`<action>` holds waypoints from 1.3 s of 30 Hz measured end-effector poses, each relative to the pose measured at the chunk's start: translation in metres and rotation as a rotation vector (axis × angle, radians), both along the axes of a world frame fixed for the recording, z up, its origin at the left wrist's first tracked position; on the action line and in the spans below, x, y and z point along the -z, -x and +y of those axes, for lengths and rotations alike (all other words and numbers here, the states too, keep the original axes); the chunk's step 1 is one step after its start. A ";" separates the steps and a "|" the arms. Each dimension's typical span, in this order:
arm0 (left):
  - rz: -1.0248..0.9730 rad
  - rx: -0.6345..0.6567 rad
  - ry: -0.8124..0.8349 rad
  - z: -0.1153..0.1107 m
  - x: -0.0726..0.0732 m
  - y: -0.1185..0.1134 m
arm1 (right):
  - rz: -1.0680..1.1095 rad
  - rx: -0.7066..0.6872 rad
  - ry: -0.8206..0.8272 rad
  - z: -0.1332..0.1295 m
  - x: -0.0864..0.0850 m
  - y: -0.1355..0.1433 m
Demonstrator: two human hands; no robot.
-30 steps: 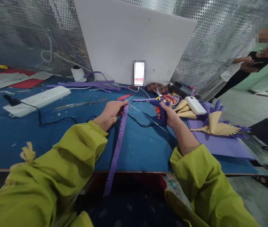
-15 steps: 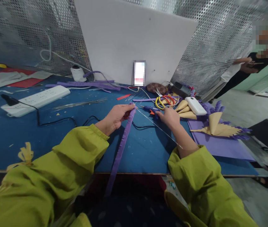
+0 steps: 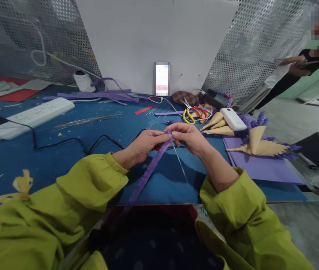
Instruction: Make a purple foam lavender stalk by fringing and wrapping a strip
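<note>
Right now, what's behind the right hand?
Behind the right hand, the front of a blue glue gun peeks out, with a yellow scissor handle farther back. The rest of the glue gun is covered, so I can't see it.

Head view, single: camera worn on the person's head, looking from behind the near edge of the desk (image 3: 159,191). Facing: forward and down, across to the upright white panel (image 3: 159,33). Range: close, left hand (image 3: 144,144) and right hand (image 3: 191,138) near mid-frame, left sleeve (image 3: 77,187) and right sleeve (image 3: 246,210) toward the lower corners. Coverage: wide, including a standing person (image 3: 313,69) at far right.
</note>
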State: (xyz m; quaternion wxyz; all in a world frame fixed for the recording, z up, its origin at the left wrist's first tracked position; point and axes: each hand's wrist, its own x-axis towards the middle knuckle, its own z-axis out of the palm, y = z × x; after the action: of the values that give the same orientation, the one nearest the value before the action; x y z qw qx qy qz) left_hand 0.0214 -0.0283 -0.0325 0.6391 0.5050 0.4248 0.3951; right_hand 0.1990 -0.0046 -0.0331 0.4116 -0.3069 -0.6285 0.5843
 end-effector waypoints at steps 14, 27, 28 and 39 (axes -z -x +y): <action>-0.061 -0.029 0.096 -0.004 0.000 -0.003 | 0.108 -0.103 0.281 0.001 0.006 -0.001; -0.016 0.378 0.179 0.012 -0.010 0.019 | 0.148 -0.221 0.256 0.005 0.004 -0.008; 0.011 0.389 0.170 0.012 -0.011 0.020 | 0.143 -0.237 0.253 0.004 0.004 -0.008; 0.169 0.311 0.062 0.009 -0.006 0.013 | 0.012 -0.358 0.226 0.008 0.003 -0.008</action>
State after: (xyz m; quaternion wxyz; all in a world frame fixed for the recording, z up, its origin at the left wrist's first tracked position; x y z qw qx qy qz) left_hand 0.0082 -0.0196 -0.0269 0.6697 0.5760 0.4059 0.2345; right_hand 0.2068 0.0032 -0.0366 0.2680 -0.2313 -0.6011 0.7165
